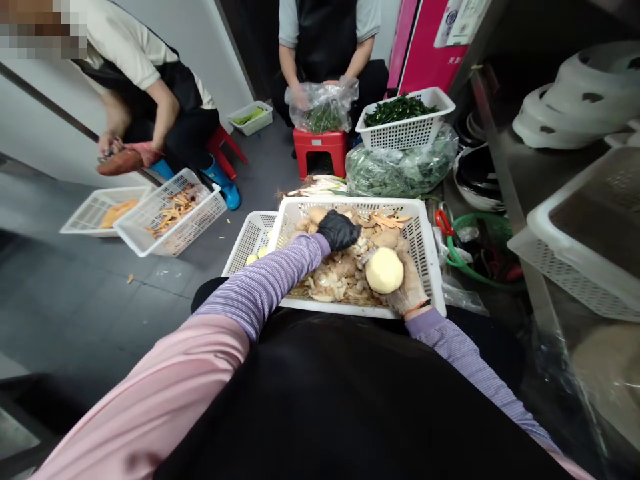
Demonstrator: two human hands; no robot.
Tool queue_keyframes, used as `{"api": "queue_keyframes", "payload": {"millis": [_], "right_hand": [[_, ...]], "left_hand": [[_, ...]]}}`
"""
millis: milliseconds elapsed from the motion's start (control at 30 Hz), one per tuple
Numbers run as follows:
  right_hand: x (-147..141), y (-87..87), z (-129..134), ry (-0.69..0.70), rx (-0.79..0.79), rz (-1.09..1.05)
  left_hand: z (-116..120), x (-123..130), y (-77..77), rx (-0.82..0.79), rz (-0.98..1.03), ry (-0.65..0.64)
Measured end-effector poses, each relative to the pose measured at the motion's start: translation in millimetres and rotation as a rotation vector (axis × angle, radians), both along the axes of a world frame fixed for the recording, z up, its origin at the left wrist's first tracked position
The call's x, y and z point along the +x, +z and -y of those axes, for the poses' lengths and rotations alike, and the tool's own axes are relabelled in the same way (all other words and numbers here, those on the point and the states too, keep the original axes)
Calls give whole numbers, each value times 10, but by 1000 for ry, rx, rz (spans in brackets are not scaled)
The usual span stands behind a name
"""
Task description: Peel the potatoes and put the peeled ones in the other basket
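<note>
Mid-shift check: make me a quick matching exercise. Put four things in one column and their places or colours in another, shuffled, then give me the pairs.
Things:
1. left hand
2. peeled potato
3. boots
4. stools

Places or colours:
A. red
B. held in the right hand
C. blue
D. inside a black glove

Pairs: 1-D, 2-B, 3-C, 4-A

Red stool (303,152) under a clear bag of greens (323,119), white basket (400,138) of green vegetables (397,111), blue boot (229,191)
</note>
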State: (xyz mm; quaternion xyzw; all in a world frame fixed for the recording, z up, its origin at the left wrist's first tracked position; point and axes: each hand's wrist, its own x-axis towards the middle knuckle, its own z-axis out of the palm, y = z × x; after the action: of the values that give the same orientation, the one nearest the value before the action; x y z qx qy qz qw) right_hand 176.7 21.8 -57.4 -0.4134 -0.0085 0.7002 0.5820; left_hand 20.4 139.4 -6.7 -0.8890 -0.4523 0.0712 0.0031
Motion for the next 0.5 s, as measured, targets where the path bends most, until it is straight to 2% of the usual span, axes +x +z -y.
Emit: {"api": "queue_keyframes", "payload": {"millis": [67,100,233,267,400,433,500], "right_hand": [[11,34,-7,7,24,24],[13,52,-13,18,40,20],[23,73,-48,85,0,-57],[35,62,-46,97,9,-60],[118,-2,11,118,82,-52],[133,-14,19,130,89,-70],[142,-22,7,135,112,-108]], "left_hand": [[-12,-16,20,3,-3,141],[2,-12,26,15,14,149],[76,60,-12,32,82,-90],[54,51,-32,20,69,-92],[-192,-195,-91,-39,-68,186],[-241,-268,-92,-45,-83,228],[-263,-348,-70,-34,-50,217]]}}
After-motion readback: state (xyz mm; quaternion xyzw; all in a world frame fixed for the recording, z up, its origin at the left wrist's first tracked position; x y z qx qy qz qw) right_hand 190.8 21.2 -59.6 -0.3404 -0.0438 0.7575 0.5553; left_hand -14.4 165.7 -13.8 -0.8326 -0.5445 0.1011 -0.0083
